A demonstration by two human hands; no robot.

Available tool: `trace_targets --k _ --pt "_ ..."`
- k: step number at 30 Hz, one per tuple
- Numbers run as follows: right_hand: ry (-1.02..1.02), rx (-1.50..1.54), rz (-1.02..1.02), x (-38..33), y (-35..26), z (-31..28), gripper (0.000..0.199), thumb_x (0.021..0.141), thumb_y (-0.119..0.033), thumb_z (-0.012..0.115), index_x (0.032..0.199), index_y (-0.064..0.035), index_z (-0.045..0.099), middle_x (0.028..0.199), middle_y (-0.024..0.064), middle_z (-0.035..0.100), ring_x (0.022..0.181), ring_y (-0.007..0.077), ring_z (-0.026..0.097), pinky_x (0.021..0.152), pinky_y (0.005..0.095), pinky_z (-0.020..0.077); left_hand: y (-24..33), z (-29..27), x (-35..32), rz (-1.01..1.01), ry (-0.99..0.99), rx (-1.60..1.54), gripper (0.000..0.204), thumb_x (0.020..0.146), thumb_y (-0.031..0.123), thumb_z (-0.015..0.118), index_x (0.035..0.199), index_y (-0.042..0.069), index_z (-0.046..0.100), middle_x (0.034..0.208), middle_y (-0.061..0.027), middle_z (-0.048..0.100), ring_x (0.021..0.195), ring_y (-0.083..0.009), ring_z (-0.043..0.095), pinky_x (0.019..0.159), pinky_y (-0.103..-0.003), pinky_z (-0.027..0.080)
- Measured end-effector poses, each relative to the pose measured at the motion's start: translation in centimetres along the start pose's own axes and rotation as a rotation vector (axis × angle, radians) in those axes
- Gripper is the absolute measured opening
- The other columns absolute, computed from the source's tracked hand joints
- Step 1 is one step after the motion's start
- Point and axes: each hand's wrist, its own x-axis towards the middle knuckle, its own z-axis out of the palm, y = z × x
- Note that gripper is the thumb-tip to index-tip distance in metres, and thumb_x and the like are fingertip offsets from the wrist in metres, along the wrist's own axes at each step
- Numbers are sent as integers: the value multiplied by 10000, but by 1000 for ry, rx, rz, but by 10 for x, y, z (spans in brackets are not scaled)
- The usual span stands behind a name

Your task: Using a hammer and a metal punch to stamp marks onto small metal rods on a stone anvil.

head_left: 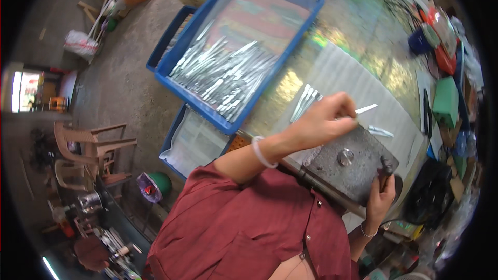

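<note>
My left hand (336, 119), wearing a pale bracelet, is closed in a pinch on a silver table knife (367, 109). Its blade points right, past my fingertips, and the handle is hidden by the hand. My right hand (381, 199) is closed round the handle of a small hammer, whose dark head (386, 165) lies over the right edge of a square metal block (332, 173). A shiny round metal stud (346, 157) stands on the block. Just beyond it, a few knives (380, 131) lie on a white sheet (358, 78). More knives (306, 101) lie left of my left hand.
A blue tray (236, 124) with many silver knives stands at the left of the table, above another blue tray (176, 150). Along the right are a dark blue mug (423, 40), a green box (446, 102) and a black bag (429, 192). Plastic chairs (91, 148) stand on the floor.
</note>
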Motion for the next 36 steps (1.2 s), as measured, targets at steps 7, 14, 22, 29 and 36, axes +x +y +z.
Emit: trace_targets --k 7,14,22,29,36 --pt "471 41 151 11 35 -43 142 889 -44 571 1010 15 614 853 -6 617 726 57 542 639 201 428 14 -2 -46 -140 90 143 162 871 -21 557 1028 -34 593 953 -45 615 806 -106 598 722 -228 496" --pt "495 -229 283 3 92 -83 195 790 -87 630 945 29 604 773 126 641 672 153 610 640 288 475 -5 17 -46 12 -25 470 138 822 -24 633 959 -33 616 805 -58 612 690 -102 559 616 -223 452" --pt "269 -494 123 18 102 -60 243 742 -136 659 899 37 591 842 194 614 758 345 607 676 411 477 -4 27 -49 152 -14 701 144 780 -10 673 919 -5 633 783 -103 616 645 -177 581 579 -276 449" --pt "72 -616 197 24 93 -76 209 745 -150 611 873 13 583 815 245 599 783 429 579 680 460 453 -41 22 -47 312 -74 726 154 782 49 662 918 19 597 767 -134 564 686 -307 572 599 -359 461" --pt "-62 -793 115 39 93 -75 178 713 -103 556 804 46 524 724 278 526 700 447 533 636 460 426 -49 15 -55 330 -23 644 153 781 95 668 892 29 585 785 -129 564 736 -313 580 623 -381 458"
